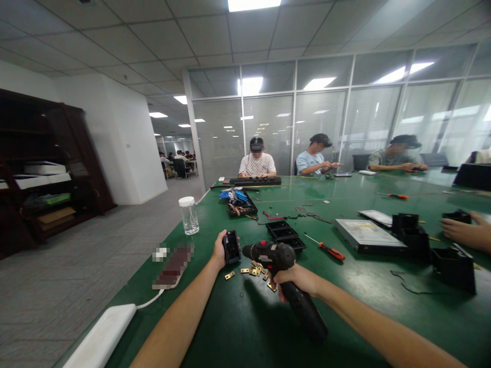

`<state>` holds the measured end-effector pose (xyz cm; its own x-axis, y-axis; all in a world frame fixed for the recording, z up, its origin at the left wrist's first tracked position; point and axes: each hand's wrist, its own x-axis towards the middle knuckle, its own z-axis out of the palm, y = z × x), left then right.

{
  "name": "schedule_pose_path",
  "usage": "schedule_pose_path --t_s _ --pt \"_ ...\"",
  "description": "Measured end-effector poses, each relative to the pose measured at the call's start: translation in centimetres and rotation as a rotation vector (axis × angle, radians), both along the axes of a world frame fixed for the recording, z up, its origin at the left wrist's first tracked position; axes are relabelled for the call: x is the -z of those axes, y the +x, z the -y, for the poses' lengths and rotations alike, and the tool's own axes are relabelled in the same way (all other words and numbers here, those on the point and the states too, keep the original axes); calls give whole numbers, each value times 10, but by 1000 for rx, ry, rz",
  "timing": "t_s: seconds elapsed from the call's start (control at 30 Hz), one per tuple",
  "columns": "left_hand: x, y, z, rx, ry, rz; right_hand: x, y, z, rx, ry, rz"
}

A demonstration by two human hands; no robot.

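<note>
My left hand (220, 251) is closed around a small black plastic block (231, 247), held upright just above the green table (238, 327). A black cordless power screwdriver (286, 278) is gripped by my right hand (297, 278), its nose pointing left at the block. Under both hands lie several small brass metal pieces (253, 271), scattered on the table.
A clear plastic jar (188, 215) stands left of my hands, with a white power bank (100, 338) and a cabled phone (173, 266) near the table's edge. Black trays (286, 234), a red-handled screwdriver (325, 248), a flat drive (366, 235) and black boxes (454, 266) lie right. Another person's hand (462, 232) rests at far right; three people sit across.
</note>
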<state>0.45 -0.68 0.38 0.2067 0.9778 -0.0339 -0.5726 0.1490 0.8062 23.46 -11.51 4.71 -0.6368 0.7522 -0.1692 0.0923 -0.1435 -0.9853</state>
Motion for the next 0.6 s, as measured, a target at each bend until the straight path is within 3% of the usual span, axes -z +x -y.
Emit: schedule_pose_path --t_s 0.6 --pt "-2 0 1 -19 -11 -14 -1 0 0 -24 -1 -10"
